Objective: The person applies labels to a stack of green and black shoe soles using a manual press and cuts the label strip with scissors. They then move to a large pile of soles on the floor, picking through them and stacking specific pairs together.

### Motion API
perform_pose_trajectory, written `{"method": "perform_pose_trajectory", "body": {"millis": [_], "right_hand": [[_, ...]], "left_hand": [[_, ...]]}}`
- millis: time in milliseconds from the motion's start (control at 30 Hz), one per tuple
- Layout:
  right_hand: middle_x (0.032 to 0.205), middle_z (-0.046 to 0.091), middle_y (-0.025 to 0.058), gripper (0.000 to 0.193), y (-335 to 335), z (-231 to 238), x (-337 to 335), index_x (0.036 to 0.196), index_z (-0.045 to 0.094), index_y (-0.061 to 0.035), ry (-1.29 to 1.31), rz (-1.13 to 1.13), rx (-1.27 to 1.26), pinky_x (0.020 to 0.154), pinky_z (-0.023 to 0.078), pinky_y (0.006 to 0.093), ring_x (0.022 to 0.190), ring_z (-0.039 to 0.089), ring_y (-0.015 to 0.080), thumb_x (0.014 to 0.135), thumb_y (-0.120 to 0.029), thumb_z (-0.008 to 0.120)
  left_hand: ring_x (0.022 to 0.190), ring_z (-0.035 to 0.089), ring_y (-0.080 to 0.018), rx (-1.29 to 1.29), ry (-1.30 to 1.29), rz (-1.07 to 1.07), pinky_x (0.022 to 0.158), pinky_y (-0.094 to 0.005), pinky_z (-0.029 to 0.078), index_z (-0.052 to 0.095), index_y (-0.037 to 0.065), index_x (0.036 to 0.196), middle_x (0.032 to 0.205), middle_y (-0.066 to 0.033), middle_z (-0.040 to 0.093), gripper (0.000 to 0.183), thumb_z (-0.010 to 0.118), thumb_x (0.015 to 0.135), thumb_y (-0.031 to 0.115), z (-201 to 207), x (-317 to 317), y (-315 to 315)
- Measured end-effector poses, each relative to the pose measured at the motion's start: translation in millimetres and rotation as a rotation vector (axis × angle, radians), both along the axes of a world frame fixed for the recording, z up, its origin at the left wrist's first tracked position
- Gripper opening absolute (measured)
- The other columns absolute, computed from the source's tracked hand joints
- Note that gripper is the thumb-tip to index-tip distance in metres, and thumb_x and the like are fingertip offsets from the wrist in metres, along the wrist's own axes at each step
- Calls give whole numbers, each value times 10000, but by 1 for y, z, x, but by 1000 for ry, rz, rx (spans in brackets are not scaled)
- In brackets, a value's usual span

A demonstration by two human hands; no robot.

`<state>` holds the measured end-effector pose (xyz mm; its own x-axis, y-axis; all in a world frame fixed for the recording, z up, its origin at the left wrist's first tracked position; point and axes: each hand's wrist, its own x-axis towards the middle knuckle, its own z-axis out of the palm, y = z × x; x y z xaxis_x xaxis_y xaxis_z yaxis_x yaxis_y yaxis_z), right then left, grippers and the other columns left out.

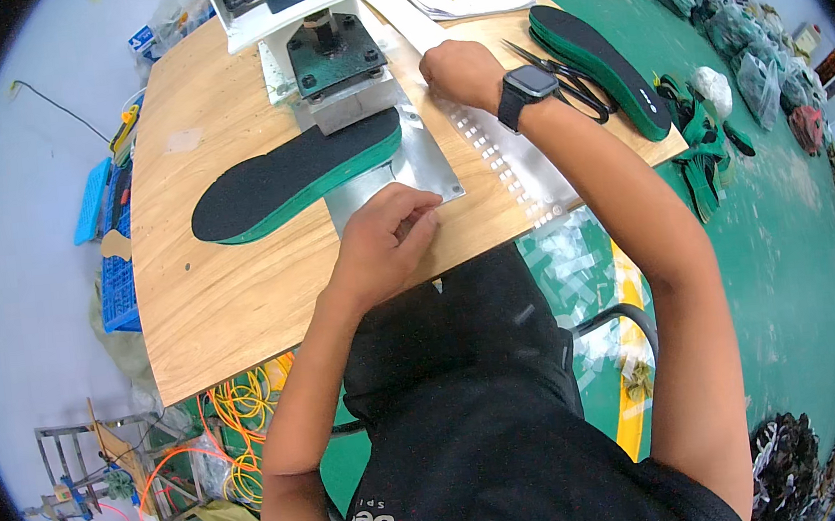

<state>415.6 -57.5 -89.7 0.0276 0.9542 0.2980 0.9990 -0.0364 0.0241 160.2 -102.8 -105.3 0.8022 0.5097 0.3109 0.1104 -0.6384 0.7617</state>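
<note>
Black-and-green insole (275, 186) under the press block (356, 106), upper left of frame.
Your left hand (387, 238), center, is beside the metal plate (421, 172), fingers bent inward; your right hand (465, 73), upper center, is curled. Whether either pinches anything cannot be determined.

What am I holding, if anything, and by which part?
I can't tell. The left hand curls at the metal plate with nothing visible in its fingers; the right hand is closed near the translucent strip, its fingertips hidden.
</note>
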Motion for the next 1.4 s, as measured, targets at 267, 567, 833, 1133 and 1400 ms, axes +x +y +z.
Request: {"method": "perform_pose_trajectory", "body": {"millis": [267, 567, 833, 1133, 1400], "right_hand": [[719, 641, 179, 150, -5, -6, 0, 706, 661, -50, 18, -47, -4, 663, 503, 431, 716, 631, 337, 757, -173, 591], [686, 627, 180, 145, -24, 10, -9, 682, 654, -48, 20, -50, 182, 629, 502, 426, 676, 621, 356, 744, -158, 581], [620, 614, 138, 94, -159, 65, -89, 777, 696, -72, 249, -16, 395, 496, 469, 342, 556, 611, 295, 784, -156, 653], [750, 630, 189, 237, -165, 27, 2, 982, 584, 38, 598, -196, 565, 659, 493, 364, 726, 640, 284, 816, -130, 598], [912, 618, 256, 181, -134, -14, 89, 885, 566, 44, 63, -485, 136, 750, 497, 453, 853, 611, 400, 765, -92, 568]], "left_hand": [[716, 589, -199, -14, 23, -5, 649, -287, 465, 639, 41, 968, 897, -94, 606, 175, 584, 862, 169, 1, 3, 0], [845, 576, -225, -46, -44, 16, 727, -302, 461, 611, 47, 1039, 1005, -99, 571, 227, 606, 840, 158, 6, 2, -4], [1063, 525, -207, -305, -393, 94, 908, -323, 421, 506, -5, 1174, 1146, -109, 539, 447, 691, 789, 125, 12, 27, -44], [652, 559, -64, -1033, -499, 75, 591, -195, 459, 637, -16, 968, 788, -20, 622, 164, 565, 895, 112, -2, 17, -51], [497, 524, -106, -1045, -452, 203, 463, -231, 429, 599, -7, 898, 679, -53, 597, 183, 537, 909, 166, 4, -7, -55]]}}
